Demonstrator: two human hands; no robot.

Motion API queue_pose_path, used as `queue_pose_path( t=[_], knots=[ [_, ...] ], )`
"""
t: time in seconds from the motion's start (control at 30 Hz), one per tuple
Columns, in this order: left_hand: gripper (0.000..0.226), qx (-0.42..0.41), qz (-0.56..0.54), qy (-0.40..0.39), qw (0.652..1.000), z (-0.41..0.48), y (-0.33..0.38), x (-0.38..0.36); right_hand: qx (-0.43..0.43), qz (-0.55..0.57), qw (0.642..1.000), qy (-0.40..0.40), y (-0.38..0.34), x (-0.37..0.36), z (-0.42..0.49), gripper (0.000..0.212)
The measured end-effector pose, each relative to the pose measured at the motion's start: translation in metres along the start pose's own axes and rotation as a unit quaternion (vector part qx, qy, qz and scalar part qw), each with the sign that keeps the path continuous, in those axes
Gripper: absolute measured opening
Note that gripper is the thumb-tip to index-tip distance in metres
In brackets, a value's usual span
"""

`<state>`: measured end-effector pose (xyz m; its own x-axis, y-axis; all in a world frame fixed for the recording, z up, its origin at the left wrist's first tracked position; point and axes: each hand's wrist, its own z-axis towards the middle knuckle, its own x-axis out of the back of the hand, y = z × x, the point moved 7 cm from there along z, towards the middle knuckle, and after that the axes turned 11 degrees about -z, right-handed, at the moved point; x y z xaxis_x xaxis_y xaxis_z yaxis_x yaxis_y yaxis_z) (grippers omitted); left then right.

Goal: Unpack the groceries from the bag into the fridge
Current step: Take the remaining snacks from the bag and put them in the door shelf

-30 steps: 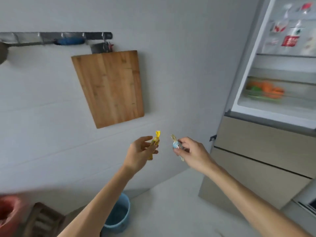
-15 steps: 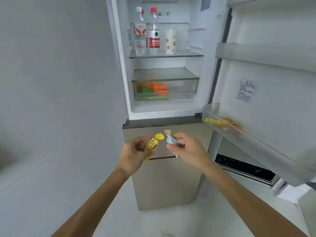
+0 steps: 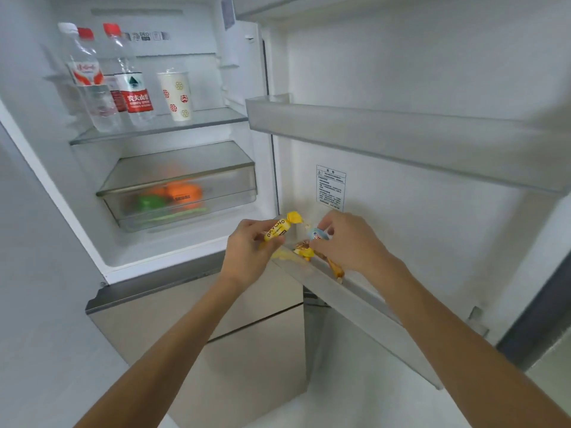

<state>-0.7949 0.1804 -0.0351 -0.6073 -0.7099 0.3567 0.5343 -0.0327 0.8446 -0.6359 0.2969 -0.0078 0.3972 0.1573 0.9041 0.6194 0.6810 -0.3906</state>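
Observation:
My left hand (image 3: 247, 251) pinches a yellow wrapped candy (image 3: 279, 228) just above the near end of the lower door bin (image 3: 355, 298) of the open fridge. My right hand (image 3: 346, 242) pinches a light blue wrapped candy (image 3: 318, 235) over the same bin. Several yellow and brown wrapped sweets (image 3: 306, 251) lie inside that bin, right under both hands. The grocery bag is out of view.
The fridge shelf (image 3: 216, 118) carries water bottles (image 3: 133, 88) and a patterned paper cup (image 3: 176, 95). Below it a clear crisper drawer (image 3: 185, 193) holds orange and green produce. An upper door bin (image 3: 401, 140) juts out above my hands. The freezer drawers below are closed.
The view swung from the wall with the cutting board to the open fridge and closed in on it. Both hands, each still holding its candy, moved forward and right to the lower door bin.

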Motion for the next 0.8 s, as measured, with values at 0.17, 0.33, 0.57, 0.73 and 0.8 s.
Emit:
queue_pose_path(
  t=[0.17,0.33,0.57,0.73,0.8],
  knots=[
    [0.035,-0.083,0.163,-0.147,0.972,0.034,0.008,-0.049,-0.054,-0.125,0.988,-0.072,0.048,-0.013,0.004,0.027],
    [0.031,-0.094,0.185,-0.248,0.946,0.044,0.006,-0.082,-0.046,-0.165,0.982,-0.082,0.054,-0.020,0.006,0.028],
    [0.033,-0.071,0.178,-0.285,0.939,0.044,0.000,-0.090,-0.024,-0.132,0.986,-0.103,0.058,-0.021,0.001,0.032],
    [0.021,-0.103,0.127,-0.257,0.953,0.028,0.012,-0.082,0.005,-0.051,0.993,-0.110,0.056,-0.011,-0.016,0.033],
    [0.018,-0.114,0.111,-0.262,0.952,0.017,0.017,-0.085,0.010,-0.040,0.993,-0.107,0.054,-0.007,-0.023,0.031]
  ],
)
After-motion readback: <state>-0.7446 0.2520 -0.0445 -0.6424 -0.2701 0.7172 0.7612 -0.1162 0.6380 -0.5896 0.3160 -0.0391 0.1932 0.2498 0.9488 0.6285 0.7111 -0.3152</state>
